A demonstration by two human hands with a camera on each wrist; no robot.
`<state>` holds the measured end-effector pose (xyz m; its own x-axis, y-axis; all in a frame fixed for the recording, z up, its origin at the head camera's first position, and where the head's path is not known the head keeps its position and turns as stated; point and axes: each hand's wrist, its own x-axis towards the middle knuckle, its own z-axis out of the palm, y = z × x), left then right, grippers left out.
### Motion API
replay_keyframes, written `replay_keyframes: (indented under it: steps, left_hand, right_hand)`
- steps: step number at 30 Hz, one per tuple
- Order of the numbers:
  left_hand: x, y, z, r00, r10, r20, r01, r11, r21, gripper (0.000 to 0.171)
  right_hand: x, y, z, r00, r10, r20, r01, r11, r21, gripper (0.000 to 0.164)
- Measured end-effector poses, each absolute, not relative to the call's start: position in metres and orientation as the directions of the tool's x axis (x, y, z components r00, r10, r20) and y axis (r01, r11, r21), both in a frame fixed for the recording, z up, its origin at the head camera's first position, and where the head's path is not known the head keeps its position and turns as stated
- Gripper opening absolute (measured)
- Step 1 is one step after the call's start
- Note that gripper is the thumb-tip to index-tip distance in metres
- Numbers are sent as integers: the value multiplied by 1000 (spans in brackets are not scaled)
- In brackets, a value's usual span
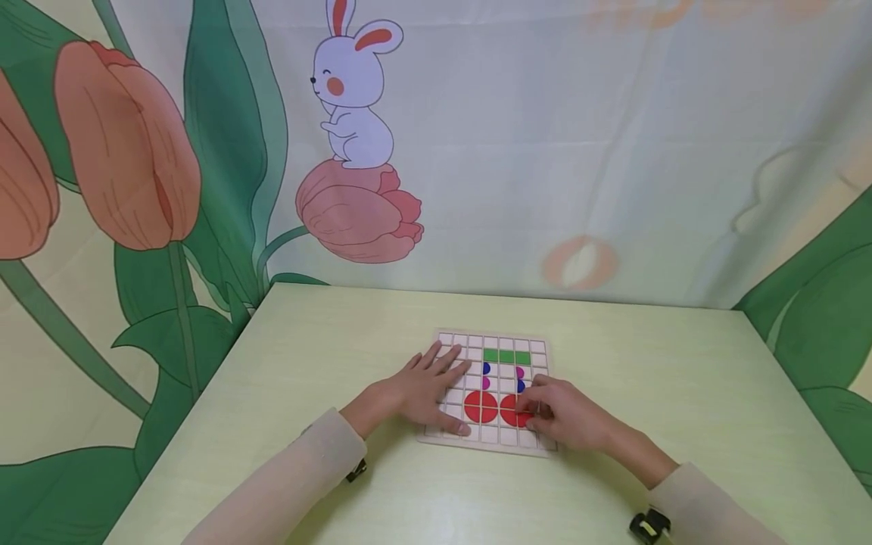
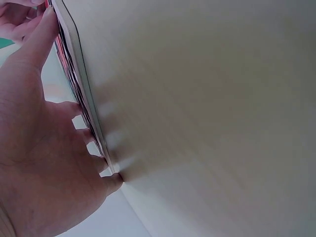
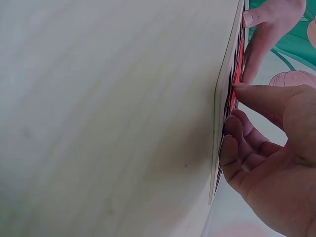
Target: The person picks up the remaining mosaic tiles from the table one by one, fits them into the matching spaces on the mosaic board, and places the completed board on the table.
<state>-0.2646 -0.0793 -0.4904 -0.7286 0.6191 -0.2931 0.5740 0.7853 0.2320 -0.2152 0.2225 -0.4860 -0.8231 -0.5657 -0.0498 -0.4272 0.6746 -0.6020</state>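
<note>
A square board point(image 1: 489, 443) with a grid of white tiles lies on the table. On it are a green bar point(image 1: 507, 356), small blue and pink half circles point(image 1: 486, 369), a red circle at left point(image 1: 481, 407) and another red circle at right point(image 1: 511, 409). My left hand point(image 1: 429, 390) lies spread over the board's left side, its thumb near the lower edge. With thumb and curled fingers, my right hand point(image 1: 565, 412) holds a red tile point(image 3: 234, 98) at the right circle, partly covering that circle. Fingertips of this hand sit right at the board's surface.
The pale wooden table point(image 1: 341, 333) extends around the board. Behind it hangs a cloth backdrop point(image 1: 490, 151) printed with tulips and a white rabbit. Dark wrist straps point(image 1: 650, 524) show at the light sleeves.
</note>
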Motion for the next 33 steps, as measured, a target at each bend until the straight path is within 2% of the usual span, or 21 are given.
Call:
replay_keyframes:
  steps: [33]
  left_hand:
    - [-263, -79, -489, -723, 625, -296, 583, 781, 224, 120]
  right_hand:
    - [-216, 227, -486, -806, -591, -33, -460, 661, -593, 21]
